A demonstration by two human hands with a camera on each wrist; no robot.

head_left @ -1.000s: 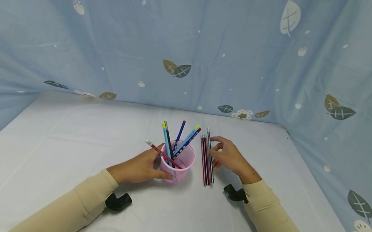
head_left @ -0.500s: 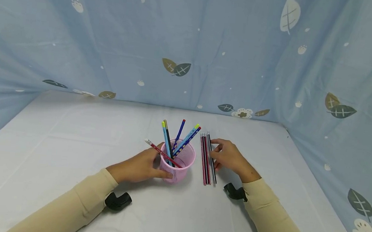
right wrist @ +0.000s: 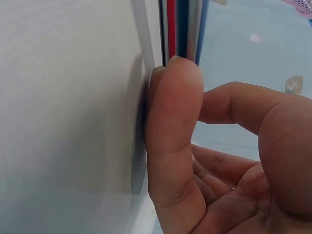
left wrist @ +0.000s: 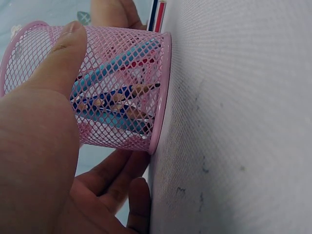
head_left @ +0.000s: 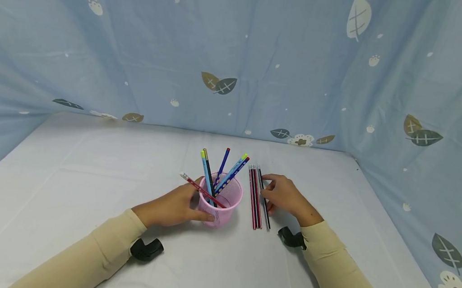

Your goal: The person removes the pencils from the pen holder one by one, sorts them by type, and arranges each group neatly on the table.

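My left hand (head_left: 173, 205) grips a pink mesh pencil cup (head_left: 222, 218), with the thumb across its near side and other fingers behind. Several pencils stand in the cup, light blue, dark blue and black; a red pencil (head_left: 195, 185) with a white eraser leans out over the left rim. Right of the cup, my right hand (head_left: 288, 196) holds a black pencil (head_left: 266, 214) on the table between thumb and fingers. That pencil lies slightly askew beside a row of red and black pencils (head_left: 255, 200). In the right wrist view my fingers (right wrist: 175, 112) partly hide the pencils (right wrist: 181, 29).
A white cloth covers the table (head_left: 111, 166). Behind and at the right hangs a blue curtain (head_left: 150, 33) with printed leaves. Black wrist mounts (head_left: 147, 249) sit near both cuffs.
My right hand has shifted slightly toward me. The black pencil has slid nearer, and its near end has swung right, away from the row. My left hand and the cup stay put.
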